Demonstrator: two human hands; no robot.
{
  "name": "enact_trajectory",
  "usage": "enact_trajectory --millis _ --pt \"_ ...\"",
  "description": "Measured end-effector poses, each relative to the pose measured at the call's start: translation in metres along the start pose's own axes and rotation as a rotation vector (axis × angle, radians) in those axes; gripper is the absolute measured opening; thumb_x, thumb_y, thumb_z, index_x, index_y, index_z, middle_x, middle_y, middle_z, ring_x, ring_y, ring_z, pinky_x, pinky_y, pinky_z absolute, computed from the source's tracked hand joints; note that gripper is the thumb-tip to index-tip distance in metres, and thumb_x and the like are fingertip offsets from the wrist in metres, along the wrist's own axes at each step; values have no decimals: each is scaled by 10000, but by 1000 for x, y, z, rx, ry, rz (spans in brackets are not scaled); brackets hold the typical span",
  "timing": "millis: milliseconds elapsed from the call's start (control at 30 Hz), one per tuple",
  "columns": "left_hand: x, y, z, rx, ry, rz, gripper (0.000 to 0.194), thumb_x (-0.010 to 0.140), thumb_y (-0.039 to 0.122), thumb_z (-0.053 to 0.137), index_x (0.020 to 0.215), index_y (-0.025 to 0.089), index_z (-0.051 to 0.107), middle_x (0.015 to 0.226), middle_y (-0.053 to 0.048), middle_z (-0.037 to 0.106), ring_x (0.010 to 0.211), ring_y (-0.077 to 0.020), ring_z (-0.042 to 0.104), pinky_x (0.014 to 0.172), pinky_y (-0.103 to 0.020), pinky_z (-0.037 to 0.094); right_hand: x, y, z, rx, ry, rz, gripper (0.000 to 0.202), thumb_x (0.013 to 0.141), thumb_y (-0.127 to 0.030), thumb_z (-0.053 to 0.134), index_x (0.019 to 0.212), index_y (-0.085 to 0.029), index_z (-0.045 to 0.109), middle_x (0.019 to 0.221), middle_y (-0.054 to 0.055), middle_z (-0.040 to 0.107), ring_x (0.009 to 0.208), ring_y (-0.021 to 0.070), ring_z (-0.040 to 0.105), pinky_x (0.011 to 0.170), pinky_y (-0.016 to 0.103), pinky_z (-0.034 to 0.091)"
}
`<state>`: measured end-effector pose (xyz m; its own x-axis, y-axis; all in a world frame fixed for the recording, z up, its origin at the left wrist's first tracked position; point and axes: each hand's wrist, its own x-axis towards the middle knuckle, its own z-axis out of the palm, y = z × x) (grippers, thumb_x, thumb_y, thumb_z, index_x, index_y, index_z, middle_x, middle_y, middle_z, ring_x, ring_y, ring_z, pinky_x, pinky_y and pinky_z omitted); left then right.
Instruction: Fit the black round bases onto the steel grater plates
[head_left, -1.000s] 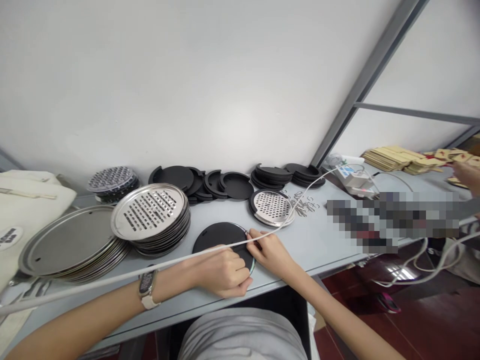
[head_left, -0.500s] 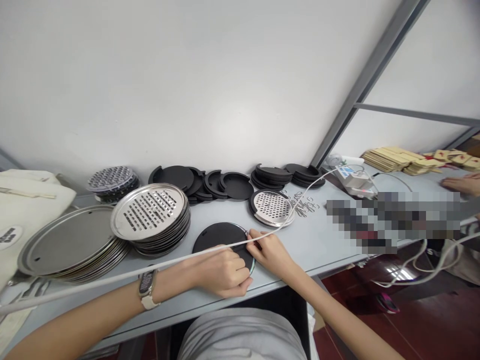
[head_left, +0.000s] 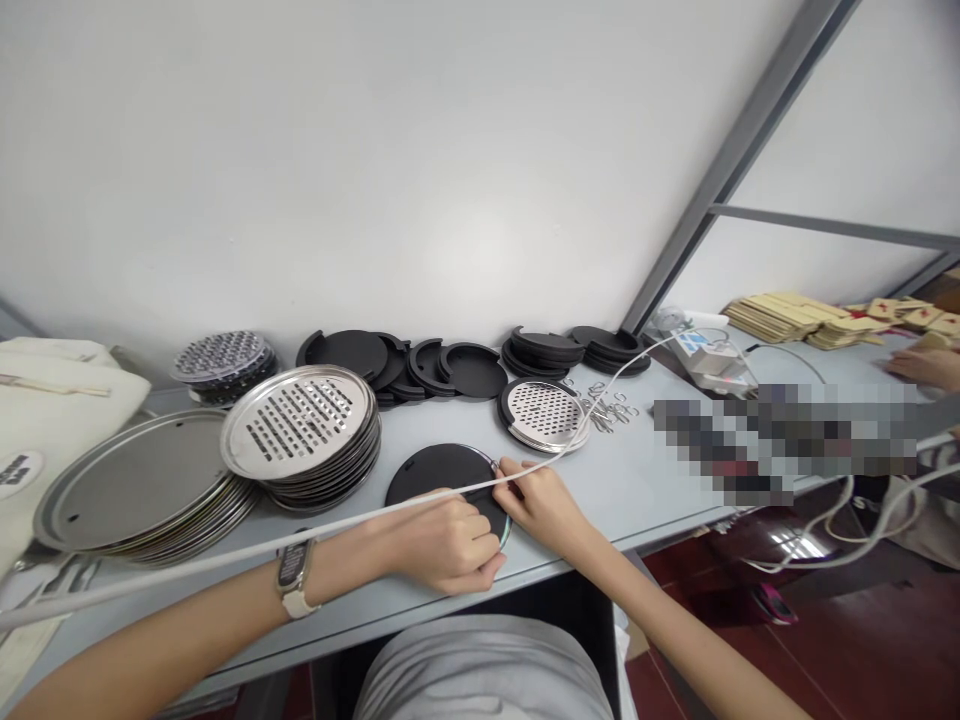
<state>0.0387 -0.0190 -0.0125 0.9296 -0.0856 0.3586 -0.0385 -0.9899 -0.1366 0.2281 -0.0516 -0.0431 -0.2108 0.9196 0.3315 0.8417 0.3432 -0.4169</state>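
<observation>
Round, flat, matt-black disc with a shiny rim [head_left: 442,468], lying at both your hands on the pale grey tabletop [head_left: 615,480]

Your left hand [head_left: 454,540] is curled over its near side, grip hidden; the fingers of your right hand [head_left: 536,500] are at its right rim, whether clamped cannot be told; judged by looks, it is light, stiff and somewhat slippery across the face, so take hold at opposite rims
</observation>
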Motion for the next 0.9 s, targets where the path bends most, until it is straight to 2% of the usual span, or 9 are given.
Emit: enact_trajectory --millis 900 --pt "0 0 -1 -19 -19 -15 340 911 207 404 597 172 529 528 -5 521 460 -143 475 510 -306 366 -1 2 2 -74 38 -31 185 894 -204 414 726 -197 491 519 -30 439 514 144 431 561 256 240"
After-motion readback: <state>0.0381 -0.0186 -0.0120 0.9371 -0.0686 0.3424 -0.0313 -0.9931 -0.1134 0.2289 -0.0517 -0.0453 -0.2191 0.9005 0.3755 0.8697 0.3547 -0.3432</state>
